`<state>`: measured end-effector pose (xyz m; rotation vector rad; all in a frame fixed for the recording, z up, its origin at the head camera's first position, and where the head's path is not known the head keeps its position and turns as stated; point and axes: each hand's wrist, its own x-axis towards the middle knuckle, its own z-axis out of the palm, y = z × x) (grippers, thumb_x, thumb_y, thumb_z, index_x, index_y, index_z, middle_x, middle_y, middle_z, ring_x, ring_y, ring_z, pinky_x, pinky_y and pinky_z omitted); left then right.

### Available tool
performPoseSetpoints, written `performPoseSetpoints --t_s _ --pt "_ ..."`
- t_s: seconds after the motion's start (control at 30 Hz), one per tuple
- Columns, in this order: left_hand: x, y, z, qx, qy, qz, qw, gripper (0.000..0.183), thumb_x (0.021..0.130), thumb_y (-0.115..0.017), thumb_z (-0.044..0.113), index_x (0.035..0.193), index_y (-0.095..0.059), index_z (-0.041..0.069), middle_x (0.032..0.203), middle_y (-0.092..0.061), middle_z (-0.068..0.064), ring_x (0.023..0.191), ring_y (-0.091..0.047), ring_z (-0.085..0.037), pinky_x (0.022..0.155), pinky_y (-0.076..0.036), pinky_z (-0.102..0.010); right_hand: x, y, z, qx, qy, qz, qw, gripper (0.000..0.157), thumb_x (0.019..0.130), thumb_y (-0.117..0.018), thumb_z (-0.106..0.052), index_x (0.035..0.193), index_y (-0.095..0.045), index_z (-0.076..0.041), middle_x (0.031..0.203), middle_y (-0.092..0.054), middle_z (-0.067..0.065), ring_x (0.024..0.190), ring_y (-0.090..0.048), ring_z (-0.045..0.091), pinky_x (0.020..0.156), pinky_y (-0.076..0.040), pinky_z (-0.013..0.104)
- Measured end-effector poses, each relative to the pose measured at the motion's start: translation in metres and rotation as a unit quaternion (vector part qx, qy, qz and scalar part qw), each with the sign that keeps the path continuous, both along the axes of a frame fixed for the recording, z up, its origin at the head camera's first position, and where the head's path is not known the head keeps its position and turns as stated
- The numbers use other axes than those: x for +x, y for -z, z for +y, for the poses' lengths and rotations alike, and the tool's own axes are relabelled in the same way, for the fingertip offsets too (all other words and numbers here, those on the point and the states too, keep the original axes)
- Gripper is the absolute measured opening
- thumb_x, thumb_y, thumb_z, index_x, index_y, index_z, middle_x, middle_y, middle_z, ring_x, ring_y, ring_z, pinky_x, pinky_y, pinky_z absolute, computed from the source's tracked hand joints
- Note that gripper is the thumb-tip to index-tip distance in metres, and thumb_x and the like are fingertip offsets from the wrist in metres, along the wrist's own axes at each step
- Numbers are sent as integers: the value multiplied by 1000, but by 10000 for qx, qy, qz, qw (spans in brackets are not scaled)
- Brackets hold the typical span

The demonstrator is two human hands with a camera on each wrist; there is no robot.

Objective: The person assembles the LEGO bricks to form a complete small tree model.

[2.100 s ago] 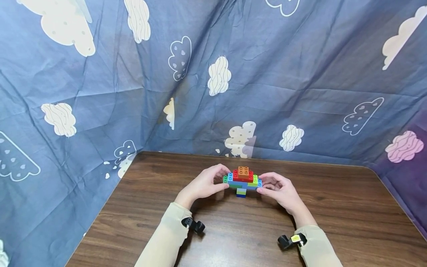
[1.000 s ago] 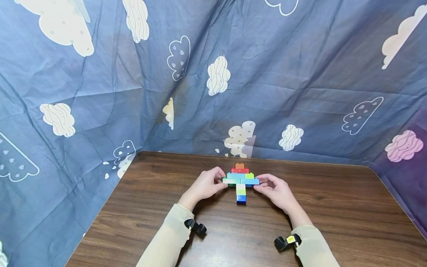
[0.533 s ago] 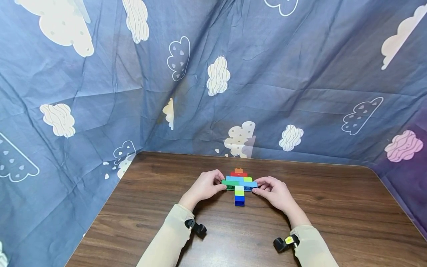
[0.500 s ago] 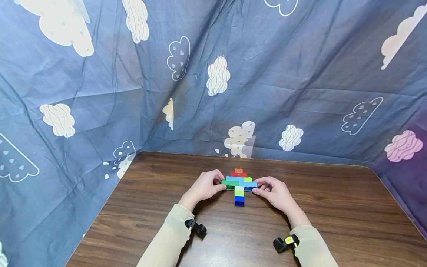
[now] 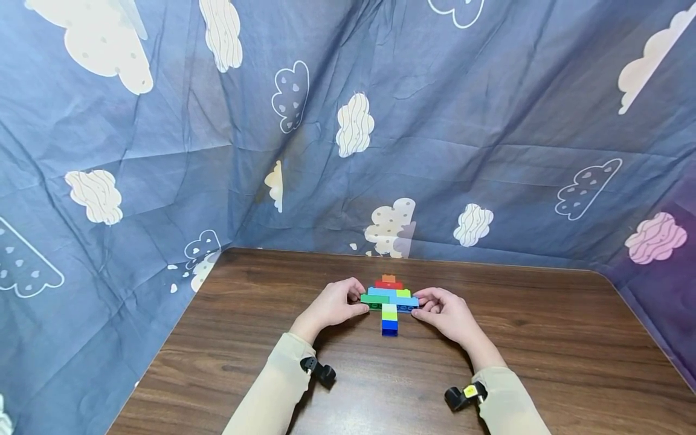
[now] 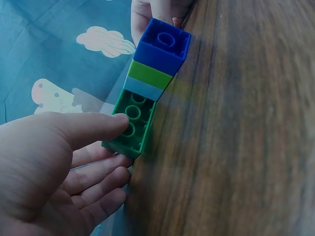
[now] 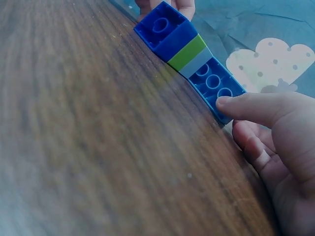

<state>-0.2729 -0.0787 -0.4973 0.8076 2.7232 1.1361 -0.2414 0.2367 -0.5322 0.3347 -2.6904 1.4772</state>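
A tree-shaped model of toy building bricks [image 5: 382, 292] lies tipped back on the table, its hollow undersides facing the person. Its rows narrow from green and blue through light blue, lime and red to a single orange brick. A short trunk of pale blue, lime and dark blue [image 6: 162, 42] points toward the person. The left hand [image 5: 331, 305] pinches the green brick [image 6: 132, 118] at one end, thumb on its hollow underside and fingers behind. At the opposite end, the right hand [image 5: 448, 311] pinches the blue brick [image 7: 212, 83] between thumb and fingers.
The dark wood table [image 5: 544, 338] reaches back to a blue cloud-patterned cloth [image 5: 413, 133], which also hangs along the left and right sides. Black wrist cameras [image 5: 319, 370] sit on both beige sleeves [image 5: 269, 386].
Both hands have tilted the brick model backward from upright, so its studs now point away and its undersides face the person. In the last half second it has barely moved.
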Motion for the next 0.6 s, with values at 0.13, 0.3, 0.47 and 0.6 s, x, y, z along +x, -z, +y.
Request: performPoseSetpoints --t_s 0.13,0.3,0.47,0.6 --pt "2 -2 -1 -78 91 -108 9999 24 96 -85 21 113 -70 13 104 -74 1 99 -70 -17 92 -56 -35 1 2 -1 35 67 -64 10000 34 92 -90 -16 121 -76 -6 100 -73 5 79 -62 13 70 -53 23" --pt "3 -7 1 -203 260 -205 9992 27 98 -82 22 119 -69 10 110 -75 -3 105 -71 -21 96 -57 -37 2 0 0 63 168 -163 9997 33 93 -89 -15 121 -75 -6 100 -72 4 80 -62 16 70 -52 23" --pt "7 -13 1 -324 378 -568 9971 48 100 -79 29 138 -61 6 129 -76 -9 119 -71 -23 107 -55 -43 4 -5 8 217 73 -342 9992 37 92 -90 -21 121 -75 -5 97 -72 3 82 -64 17 72 -54 24" --pt "13 -16 -3 -436 517 -766 9948 66 103 -76 35 153 -48 3 146 -69 -12 135 -66 -25 115 -50 -46 6 -19 24 717 -330 -180 9967 38 93 -90 -28 122 -75 -6 96 -72 -2 84 -66 14 73 -55 26"
